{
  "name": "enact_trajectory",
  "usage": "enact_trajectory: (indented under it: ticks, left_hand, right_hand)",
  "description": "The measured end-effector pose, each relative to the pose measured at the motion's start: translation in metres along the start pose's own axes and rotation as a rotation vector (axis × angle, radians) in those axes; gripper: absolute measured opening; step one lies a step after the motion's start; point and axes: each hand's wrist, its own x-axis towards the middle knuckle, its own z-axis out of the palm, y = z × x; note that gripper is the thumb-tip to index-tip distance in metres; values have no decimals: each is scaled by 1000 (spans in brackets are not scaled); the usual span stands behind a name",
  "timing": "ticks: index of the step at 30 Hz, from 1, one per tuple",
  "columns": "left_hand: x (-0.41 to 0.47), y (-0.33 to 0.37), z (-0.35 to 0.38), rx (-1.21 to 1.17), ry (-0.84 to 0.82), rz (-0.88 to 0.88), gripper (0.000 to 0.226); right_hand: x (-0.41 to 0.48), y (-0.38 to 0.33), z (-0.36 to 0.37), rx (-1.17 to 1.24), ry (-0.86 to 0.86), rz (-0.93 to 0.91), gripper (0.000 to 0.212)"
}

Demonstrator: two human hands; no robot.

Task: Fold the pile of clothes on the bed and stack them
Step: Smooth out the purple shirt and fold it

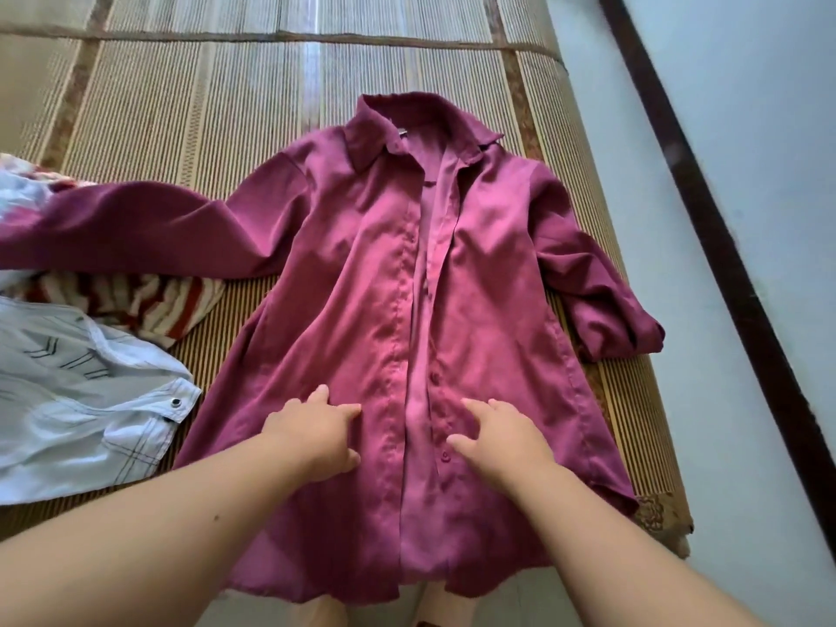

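**user1:** what's that maroon shirt [407,287] made of?

**user2:** thin woven cloth, smooth, with a faint sheen where the light hits it. The buttons [445,455] match the colour, probably plastic, hard to say.

**user1:** and the stuff around it?

**user2:** the bed mat [203,92] is woven from fine strips, reed or bamboo maybe, ribbed and a bit glossy. The pale garment [68,400] looks like a stiffer matt cotton with dark stitching and a shiny metal snap [175,403]. The red-and-cream striped cloth [149,305] looks soft and matt. The wall [746,129] is smooth matt paint.
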Motion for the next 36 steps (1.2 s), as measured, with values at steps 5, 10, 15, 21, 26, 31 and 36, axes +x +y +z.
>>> enact_trajectory:
  ticks: [5,10,15,21,26,31,36]
  left_hand:
    - [19,11,-41,-97,143,84,74]
    - [79,24,-103,-95,365,119,85]
    - [146,49,-151,-315,385,18,107]
    - [184,109,-174,-381,505,87,100]
    - [213,157,-199,-67,558,256,69]
    - [230,154,-217,24,294,-18,132]
    - [240,160,-236,88,116,-57,149]
  right_hand:
    - [39,-16,-53,94,172,-127,65]
    - [109,-34,-124,-25,316,-160,68]
    - [177,-17,-199,-3,508,25,67]
    - [197,34,-226,209,81,23,110]
    - [183,85,-220,53,29,89,110]
    - [183,138,-264,99,589,-11,32]
    - [186,157,-283,130,896,-166,40]
